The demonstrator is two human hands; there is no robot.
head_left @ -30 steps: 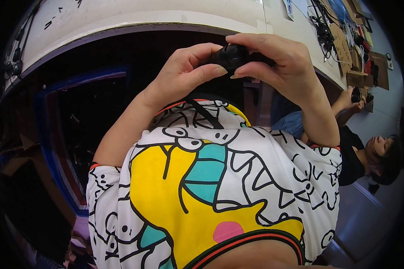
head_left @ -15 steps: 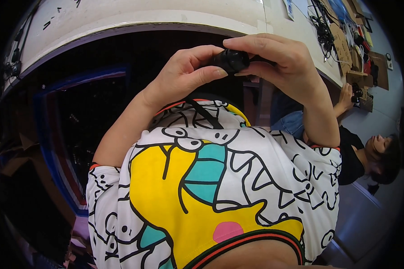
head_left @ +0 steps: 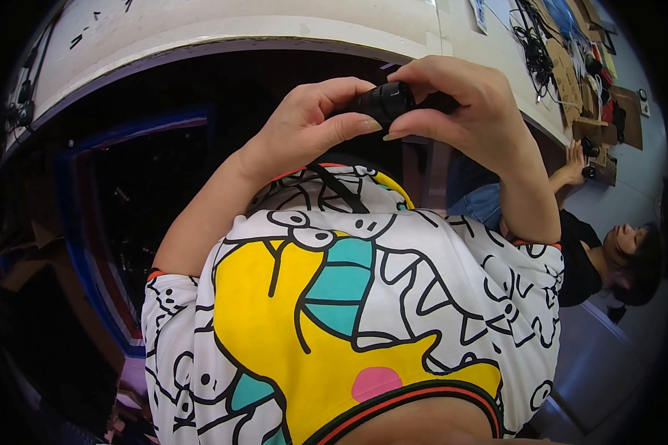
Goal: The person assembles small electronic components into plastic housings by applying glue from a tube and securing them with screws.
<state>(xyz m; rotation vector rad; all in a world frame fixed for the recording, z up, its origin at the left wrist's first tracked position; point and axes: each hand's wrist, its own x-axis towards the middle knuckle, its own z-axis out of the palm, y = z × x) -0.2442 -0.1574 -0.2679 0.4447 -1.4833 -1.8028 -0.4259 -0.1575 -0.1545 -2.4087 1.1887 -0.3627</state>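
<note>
Both hands, left hand point(head_left: 300, 130) and right hand point(head_left: 464, 111), pinch the small black cylinder point(head_left: 386, 100) in midair (off the white bench point(head_left: 274, 33)), so a loosened grip risks dropping it.

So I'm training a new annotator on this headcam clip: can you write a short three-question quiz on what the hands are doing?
1. True or false: both hands grip the small black cylindrical object.
2. What lies beyond the hands? A) a white table B) a red sofa C) a sink
3. Where is the other person: on the wearer's left or right?

Key: 1 true: the left hand and the right hand hold it from opposite sides. 2 A. 3 right, at the picture's edge.
</note>
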